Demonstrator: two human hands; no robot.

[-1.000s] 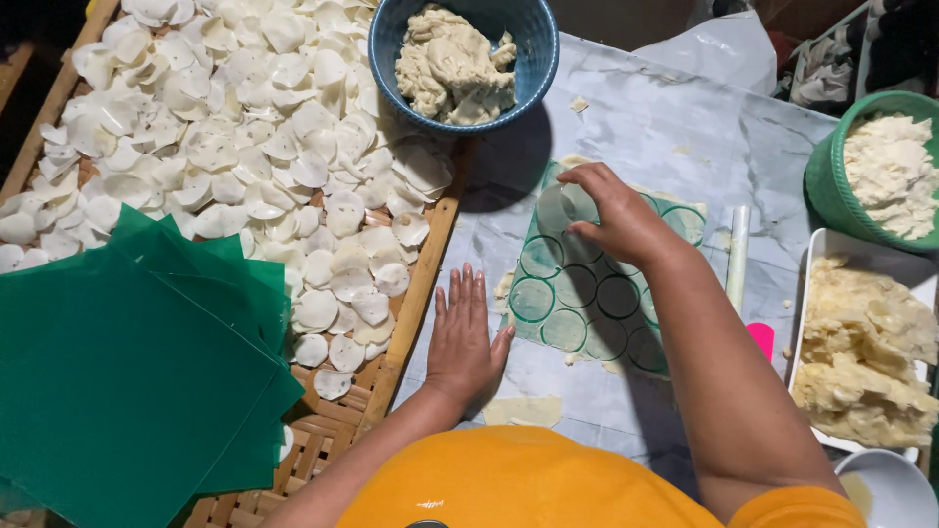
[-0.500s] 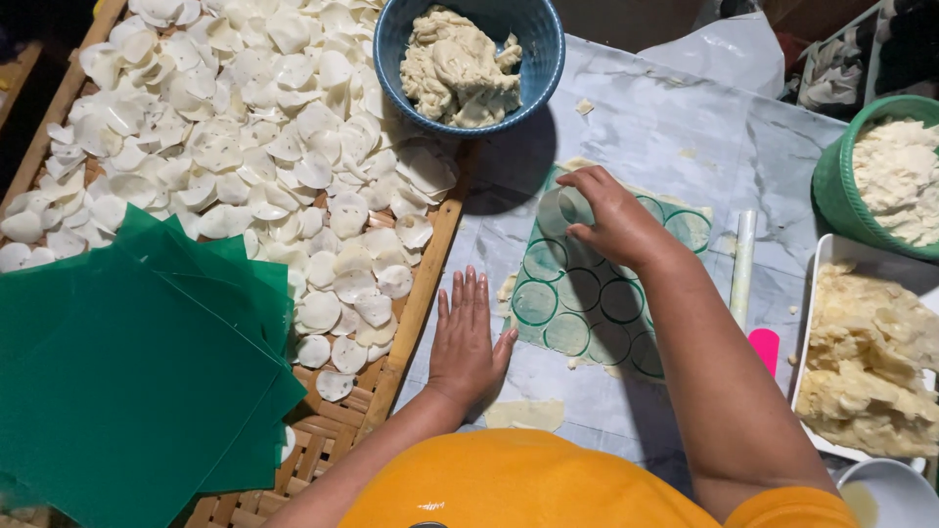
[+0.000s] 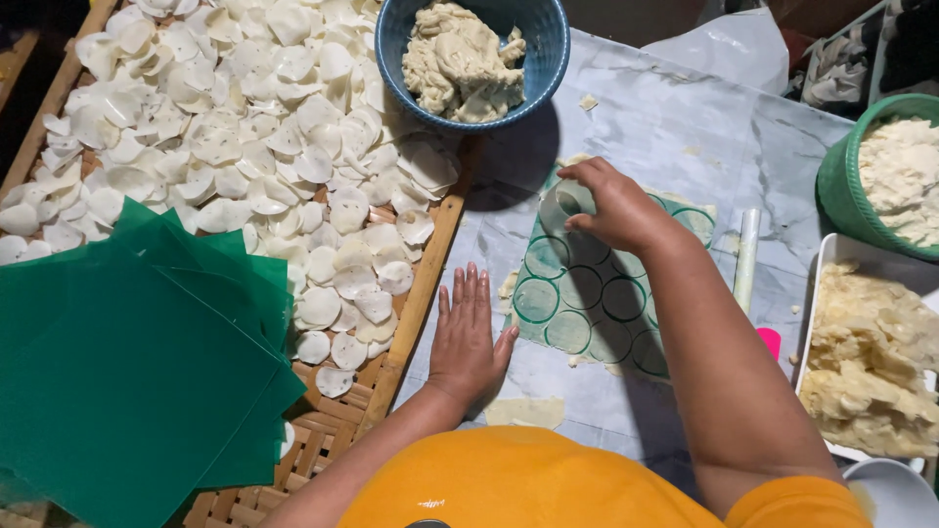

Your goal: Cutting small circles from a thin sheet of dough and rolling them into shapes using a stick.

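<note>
Dough sheet (image 3: 587, 293) lies flat on a green plastic mat (image 3: 699, 223) on the grey table (image 3: 685, 127), right of the woven bamboo tray (image 3: 416, 303), already cut into a grid of circles. We judge it thin, soft, light and easy to tear; discs are best lifted by sliding fingertips under an edge, not by pinching the middle. It looks a bit tacky and may cling to the plastic.

Right hand (image 3: 616, 205) sits at the sheet's top left corner, fingers curled around a clear round cutter (image 3: 565, 203) and pressing it down on the dough. Left hand (image 3: 468, 337) lies flat on the table just beside the sheet's left edge, fingers spread and straight, holding nothing.

Around it: the tray is piled with white dough discs (image 3: 245, 127), green plastic squares (image 3: 127, 362) are stacked over its lower left, a blue bowl (image 3: 548, 49) of dough lumps sits above the sheet, a green bowl (image 3: 841, 186) of dough at right, a white tray (image 3: 827, 293) of dough scraps lower right, and a white rod (image 3: 746, 259) just beside the sheet's right edge.

Compared with a second ago: we see the right hand in much the same top-left corner, only slightly shifted with the cutter; the left hand is unchanged, flat in the same place. Sheet, bowls and tray have not moved.
</note>
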